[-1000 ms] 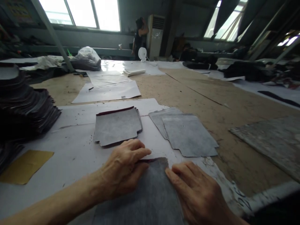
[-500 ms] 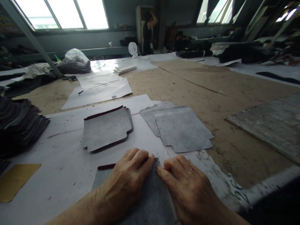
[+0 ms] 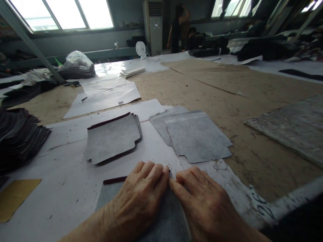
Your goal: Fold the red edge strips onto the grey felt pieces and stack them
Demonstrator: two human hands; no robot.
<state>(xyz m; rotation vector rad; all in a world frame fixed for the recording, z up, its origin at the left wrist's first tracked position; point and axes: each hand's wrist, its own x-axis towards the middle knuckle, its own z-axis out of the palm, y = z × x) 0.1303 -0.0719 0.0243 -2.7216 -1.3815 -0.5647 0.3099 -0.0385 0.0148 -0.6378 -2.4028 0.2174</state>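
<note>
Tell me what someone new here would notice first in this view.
Probably the two bare hands at the bottom centre, pressing on a grey piece with a dark red strip along its far edge. Just beyond lie two groups of grey pieces, the left one with a dark red edge and the right one fanned out. Bright windows stand out at upper left.

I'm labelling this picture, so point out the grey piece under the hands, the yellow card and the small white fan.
Handled grey piece (image 3: 173, 216), head view: bare surface toward its right side.
Yellow card (image 3: 19, 198), head view: middle of its face.
Small white fan (image 3: 140, 49), head view: its round head.
</note>
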